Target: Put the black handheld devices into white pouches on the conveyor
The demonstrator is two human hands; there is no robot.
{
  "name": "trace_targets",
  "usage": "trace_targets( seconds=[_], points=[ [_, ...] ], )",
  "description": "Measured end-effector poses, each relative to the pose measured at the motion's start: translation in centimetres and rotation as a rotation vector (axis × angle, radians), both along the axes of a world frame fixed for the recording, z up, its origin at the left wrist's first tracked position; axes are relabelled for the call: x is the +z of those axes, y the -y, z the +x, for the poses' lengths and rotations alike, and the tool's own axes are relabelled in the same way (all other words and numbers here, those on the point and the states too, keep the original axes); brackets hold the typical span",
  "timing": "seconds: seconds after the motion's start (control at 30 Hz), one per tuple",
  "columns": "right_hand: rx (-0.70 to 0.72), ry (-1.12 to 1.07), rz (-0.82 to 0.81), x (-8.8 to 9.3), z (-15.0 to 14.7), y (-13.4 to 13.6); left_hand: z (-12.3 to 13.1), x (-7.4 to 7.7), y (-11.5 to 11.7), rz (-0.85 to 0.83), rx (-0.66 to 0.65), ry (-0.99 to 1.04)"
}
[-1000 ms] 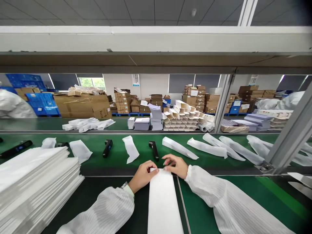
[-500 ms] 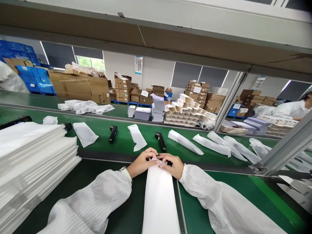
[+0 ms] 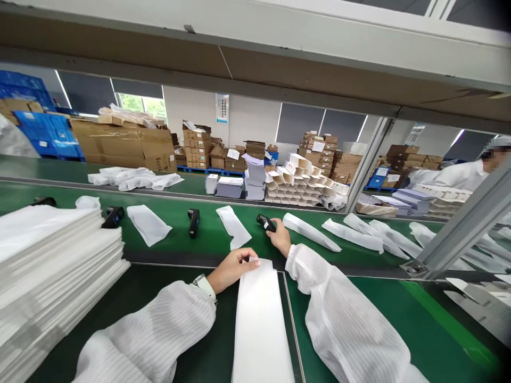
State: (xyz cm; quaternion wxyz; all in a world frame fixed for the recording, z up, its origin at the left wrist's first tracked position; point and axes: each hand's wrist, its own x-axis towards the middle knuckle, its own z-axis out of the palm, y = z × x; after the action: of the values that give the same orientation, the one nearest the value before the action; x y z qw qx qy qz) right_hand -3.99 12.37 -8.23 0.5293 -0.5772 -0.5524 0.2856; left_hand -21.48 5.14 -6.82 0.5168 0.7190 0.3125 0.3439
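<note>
My left hand (image 3: 235, 268) pinches the far end of a white sleeve-like bag (image 3: 261, 324), which lies lengthwise towards me, perhaps on top of others. On the green conveyor belt (image 3: 207, 249) beyond it, my right hand (image 3: 281, 237) has its fingers closed on the near end of a black handheld device (image 3: 265, 222). That device looks like a small pistol-shaped tool, and its exact kind is unclear. Another black device (image 3: 194, 222) lies on the belt further left. Between the two devices rests a flat white bag (image 3: 233, 226); a filled-looking white bag (image 3: 312, 232) lies right of my right hand.
A tall stack of white sheets or bags (image 3: 59, 255) stands at my left. Several wrapped pieces lie along the belt to the right, near a metal post (image 3: 369, 165). Open white boxes (image 3: 295, 183) are piled behind the belt. A shelf (image 3: 255, 69) spans overhead. A co-worker (image 3: 459, 173) is at far right.
My right hand has left the bag's end and reached forward to the belt, taking hold of the black device. My left hand stays at the bag. Things on the near belt have shifted slightly right.
</note>
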Motion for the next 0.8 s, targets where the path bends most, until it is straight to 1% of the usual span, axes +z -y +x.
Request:
trace_targets(
  seconds=[0.07, 0.1, 0.17, 0.23, 0.3, 0.4, 0.5, 0.53, 0.6, 0.63, 0.67, 0.7, 0.73, 0.77, 0.8],
  points=[
    [0.032, -0.110, 0.009, 0.8, -0.1, 0.4, 0.0, 0.1, 0.0, 0.034, 0.015, -0.016],
    [0.077, -0.194, 0.020, 1.4, -0.2, 0.8, 0.0, 0.2, 0.0, 0.040, 0.019, -0.022],
    [0.230, -0.405, 0.026, 2.6, -0.7, 2.1, -0.1, 0.2, 0.1, 0.035, 0.017, -0.019],
    [0.387, -0.607, -0.002, 3.8, -1.3, 3.3, -0.1, 0.2, 0.1, 0.024, 0.016, 0.006],
    [0.453, -0.692, -0.068, 4.5, -1.8, 4.0, 0.0, 0.2, 0.1, 0.021, 0.035, 0.042],
    [0.481, -0.664, -0.146, 4.8, -2.1, 4.3, 0.1, 0.5, 0.1, 0.024, 0.129, 0.105],
    [0.547, -0.480, -0.160, 4.5, -1.8, 4.4, 0.3, 1.5, 0.1, 0.036, 0.211, 0.141],
    [0.612, -0.406, -0.180, 4.4, -1.8, 4.6, 0.3, 1.9, 0.2, 0.041, 0.233, 0.150],
    [0.818, -0.268, -0.228, 4.4, -1.6, 5.0, 0.4, 2.9, 0.3, 0.051, 0.280, 0.182],
    [0.918, -0.206, -0.231, 4.5, -1.6, 5.2, 0.4, 3.2, 0.4, 0.059, 0.302, 0.206],
    [0.982, -0.154, -0.217, 4.7, -1.6, 5.4, 0.5, 3.5, 0.5, 0.068, 0.316, 0.228],
    [1.002, -0.118, -0.191, 5.1, -1.5, 5.5, 0.6, 3.7, 0.6, 0.082, 0.322, 0.243],
    [0.973, -0.108, -0.158, 5.5, -1.2, 5.5, 0.6, 3.6, 0.7, 0.101, 0.326, 0.247],
    [0.895, -0.133, -0.118, 6.0, -0.8, 5.3, 0.7, 3.4, 0.7, 0.122, 0.334, 0.230],
    [0.786, -0.188, -0.072, 6.5, -0.1, 4.9, 0.7, 3.1, 0.8, 0.139, 0.347, 0.169]
  ],
)
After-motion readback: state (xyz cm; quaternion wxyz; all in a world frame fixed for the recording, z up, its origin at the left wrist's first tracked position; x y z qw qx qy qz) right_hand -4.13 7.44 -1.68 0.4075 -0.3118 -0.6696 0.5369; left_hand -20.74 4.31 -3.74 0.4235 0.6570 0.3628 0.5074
